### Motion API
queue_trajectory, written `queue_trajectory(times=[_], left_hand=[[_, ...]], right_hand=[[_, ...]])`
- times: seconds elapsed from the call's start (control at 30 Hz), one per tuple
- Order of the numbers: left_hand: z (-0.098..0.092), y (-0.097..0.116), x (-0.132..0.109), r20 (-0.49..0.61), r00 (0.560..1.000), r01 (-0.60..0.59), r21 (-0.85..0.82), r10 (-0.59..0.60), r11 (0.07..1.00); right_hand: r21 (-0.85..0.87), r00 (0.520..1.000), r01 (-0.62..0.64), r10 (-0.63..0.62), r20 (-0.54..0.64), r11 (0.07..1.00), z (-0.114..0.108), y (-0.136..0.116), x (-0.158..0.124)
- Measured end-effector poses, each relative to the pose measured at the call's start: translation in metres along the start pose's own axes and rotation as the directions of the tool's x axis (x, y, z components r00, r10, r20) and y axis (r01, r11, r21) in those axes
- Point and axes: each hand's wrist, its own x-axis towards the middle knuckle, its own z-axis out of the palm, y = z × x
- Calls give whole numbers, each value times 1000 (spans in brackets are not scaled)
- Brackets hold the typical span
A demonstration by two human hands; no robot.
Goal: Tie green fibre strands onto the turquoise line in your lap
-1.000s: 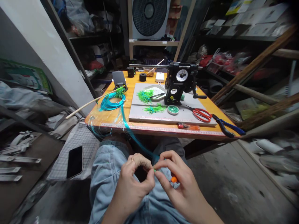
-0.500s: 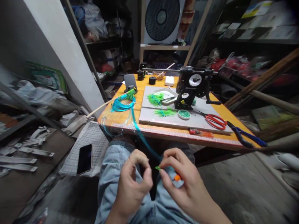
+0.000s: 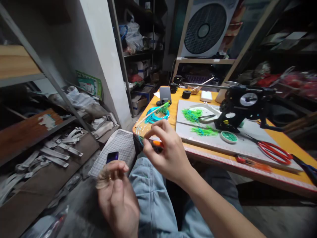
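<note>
My right hand [image 3: 168,152] is raised in front of the table's near left corner. Its thumb and forefinger are pinched together, and what lies between the tips is too small to make out. A small orange-handled tool [image 3: 157,143] is tucked among its fingers. Lower and to the left, my left hand [image 3: 120,198] is turned palm up, fingers loosely curled and the thumb apart from them. Nothing shows in it; a pale wrap [image 3: 104,177] covers part of a finger. Beyond the right hand lies a coil of blue strands [image 3: 155,117], with a green-bristled stick [image 3: 163,108] across it.
On a grey board [image 3: 205,142] lie green bristle bunches [image 3: 192,115], a dish of green beads [image 3: 229,137] and a black cranked machine [image 3: 237,105]. Red-handled scissors [image 3: 274,152] and an orange lighter [image 3: 254,163] sit rightward. A phone [image 3: 112,157] rests on checked cloth [image 3: 123,142].
The view has swung left. Both hands have moved left, the right one rising toward the table corner and the left turning palm up. The green loop at the right fingertips no longer shows clearly.
</note>
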Motion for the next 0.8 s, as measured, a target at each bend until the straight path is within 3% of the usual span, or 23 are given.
queue_trajectory(times=[0.1, 0.33, 0.5, 0.67, 0.8], left_hand=[[-4, -3, 0, -37, 996, 76, 9, -76, 997], [-10, -13, -2, -32, 991, 128, 50, -126, 991], [-12, -15, -4, 17, 994, 104, 60, -105, 993], [-11, -16, -7, 21, 995, 93, 93, -96, 991], [-9, -27, -17, 74, 987, 132, 128, -142, 983]], right_hand=[[-8, 996, -7, 6, -85, 1000, 17, 7, 18], [-91, 994, -37, 27, -109, 995, 35, 17, 25], [-317, 986, -99, 50, -160, 943, 36, 57, 45], [-400, 970, -192, 111, -218, 896, 1, 84, 44], [-343, 973, -184, 121, -195, 921, -48, 68, -8]])
